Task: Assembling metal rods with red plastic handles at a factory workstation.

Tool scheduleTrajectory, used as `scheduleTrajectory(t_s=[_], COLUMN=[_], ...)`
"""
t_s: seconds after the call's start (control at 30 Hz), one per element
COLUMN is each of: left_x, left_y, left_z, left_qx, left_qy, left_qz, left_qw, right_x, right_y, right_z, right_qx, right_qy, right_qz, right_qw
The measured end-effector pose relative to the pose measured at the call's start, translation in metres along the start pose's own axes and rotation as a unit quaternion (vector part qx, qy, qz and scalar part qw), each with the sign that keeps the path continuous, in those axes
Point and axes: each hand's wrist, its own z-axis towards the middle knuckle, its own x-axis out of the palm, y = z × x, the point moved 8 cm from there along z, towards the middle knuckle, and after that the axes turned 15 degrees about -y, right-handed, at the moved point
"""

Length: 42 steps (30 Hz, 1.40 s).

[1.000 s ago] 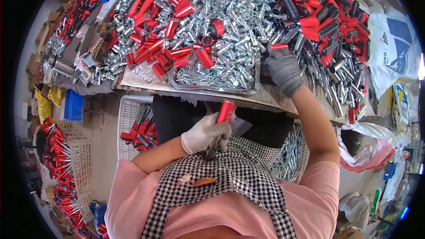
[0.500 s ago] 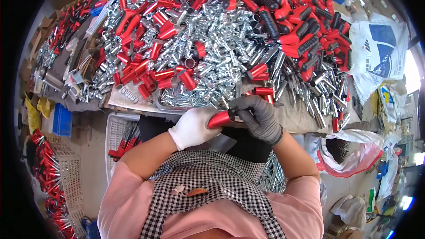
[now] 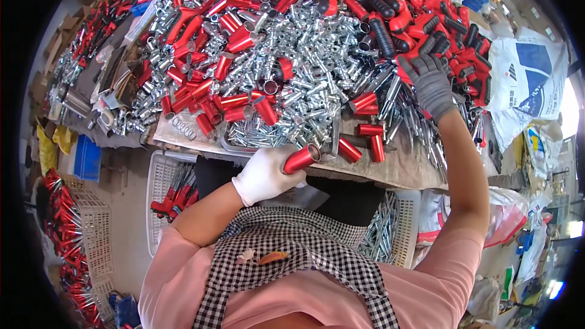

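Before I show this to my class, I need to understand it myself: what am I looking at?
There is no machine here, just a person at work. Every picture comes from a fisheye camera on that person's head, looking down, so straight edges bend near the rim. The left grip, a hand in a white glove, holds a red tube. The right grip, gloved in gray, is stretched out over the pile of red-and-black handles; whether it touches one is unclear. On the worktable also lie silver metal fittings, some in a metal tray, and loose red tubes.
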Motion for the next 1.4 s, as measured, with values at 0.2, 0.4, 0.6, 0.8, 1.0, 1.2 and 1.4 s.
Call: scheduleTrajectory(t_s=[0.2,0.4,0.6,0.8,1.0,1.2,1.4], left_x=[-0.003,0.023,0.019,-0.007,-0.013,-0.013,-0.004], left_y=[0.004,-0.001,0.004,0.009,0.013,0.030,0.023], left_z=[0.001,0.008,-0.002,-0.019,-0.027,-0.029,-0.025], left_qx=[-0.092,0.046,0.081,0.017,0.009,-0.008,0.012], left_qy=[-0.046,-0.131,-0.118,-0.113,-0.135,-0.127,-0.113], left_qz=[-0.086,0.036,0.030,0.028,0.026,0.024,-0.010], left_qw=[0.991,0.990,0.989,0.993,0.990,0.992,0.993], right_x=[0.006,-0.102,-0.077,-0.069,-0.054,-0.045,-0.021], right_y=[-0.008,0.019,0.107,0.130,0.077,0.117,0.150], right_z=[0.007,-0.007,-0.082,-0.054,0.002,0.017,0.002], right_qx=[0.047,0.326,0.620,0.534,0.545,0.389,0.426], right_qy=[0.003,-0.194,-0.021,-0.054,-0.130,-0.002,0.214], right_qz=[0.083,0.371,0.760,0.843,0.742,0.485,0.326], right_qw=[0.995,0.847,0.196,0.041,0.368,0.784,0.816])
